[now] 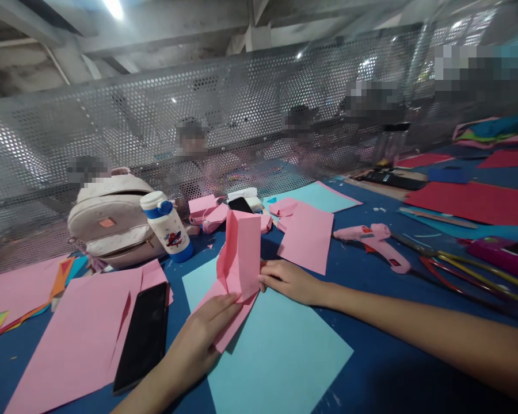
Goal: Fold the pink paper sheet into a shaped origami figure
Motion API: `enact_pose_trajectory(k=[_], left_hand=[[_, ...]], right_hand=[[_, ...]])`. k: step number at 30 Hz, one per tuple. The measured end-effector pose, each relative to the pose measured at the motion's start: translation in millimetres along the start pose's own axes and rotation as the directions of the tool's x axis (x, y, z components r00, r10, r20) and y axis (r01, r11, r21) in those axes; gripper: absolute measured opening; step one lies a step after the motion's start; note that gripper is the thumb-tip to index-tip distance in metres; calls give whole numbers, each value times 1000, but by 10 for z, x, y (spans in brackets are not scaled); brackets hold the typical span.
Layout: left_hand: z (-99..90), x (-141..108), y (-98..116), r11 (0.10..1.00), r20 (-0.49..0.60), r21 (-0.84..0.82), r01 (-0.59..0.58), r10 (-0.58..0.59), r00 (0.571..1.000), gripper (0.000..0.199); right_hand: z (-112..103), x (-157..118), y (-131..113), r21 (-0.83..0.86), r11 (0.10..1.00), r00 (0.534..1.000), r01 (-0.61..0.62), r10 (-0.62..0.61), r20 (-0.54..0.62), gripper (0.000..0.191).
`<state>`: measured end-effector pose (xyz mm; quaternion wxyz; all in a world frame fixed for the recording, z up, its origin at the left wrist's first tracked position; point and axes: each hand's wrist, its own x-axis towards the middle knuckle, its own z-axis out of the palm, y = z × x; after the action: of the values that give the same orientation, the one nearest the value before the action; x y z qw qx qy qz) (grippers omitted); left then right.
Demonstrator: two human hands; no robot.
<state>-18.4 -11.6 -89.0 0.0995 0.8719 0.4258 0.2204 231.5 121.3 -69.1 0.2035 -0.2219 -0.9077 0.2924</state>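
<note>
A folded piece of pink paper (249, 247) stands partly upright, creased into a box-like corner, above a light blue sheet (280, 351). My left hand (207, 328) lies against its lower flap, fingers pressed together on the pink paper. At the right side of the fold, my right hand (291, 280) pinches the paper's edge between thumb and fingers. Some of the left thumb is hidden from view. Just behind the fold lie another pink sheet (308, 236) and several small folded pink pieces (207, 210).
A black phone (142, 336) rests on pink sheets (75, 333) at left. Behind are a white bottle (167, 227) and a backpack (116, 218). To the right lie a pink glue gun (377, 241), scissors (470, 276) and red paper (479, 201). A perforated metal screen (242, 103) borders the table.
</note>
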Motion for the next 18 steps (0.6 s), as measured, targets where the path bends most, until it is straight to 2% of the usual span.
enact_pose_trajectory(k=[3,6,9,12,14,16,17,18], left_hand=[[8,-4,-6,1000,10,-26,17,-17,1000,100],[13,-7,-12,999,10,-20,30,-30,1000,99],[12,-14,-6,1000,12,-14,27,-27,1000,94],[3,-21,11,999,22,-11,42,-42,999,95],[-3,-21,20,998,37,-10,60,-60,998,97],[-5,-19,19,998,42,-13,63,-62,997,96],[-3,-18,15,998,39,-15,59,-58,998,95],[1,-17,9,998,35,-17,54,-54,998,95]], right_hand=[[2,-3,5,-37,999,1000,9,-9,0,39],[-18,-15,-38,-118,993,1000,-13,13,-3,37],[-99,-77,-191,-242,969,998,-43,51,27,32],[-267,-275,-419,-385,923,997,-25,50,55,25],[-430,-515,-531,-397,912,995,-97,95,-25,23],[-631,-831,-546,-394,882,963,-258,204,-175,29],[-739,-1002,-510,-390,846,923,-363,269,-276,32],[-848,-1170,-448,-383,789,859,-480,334,-389,34]])
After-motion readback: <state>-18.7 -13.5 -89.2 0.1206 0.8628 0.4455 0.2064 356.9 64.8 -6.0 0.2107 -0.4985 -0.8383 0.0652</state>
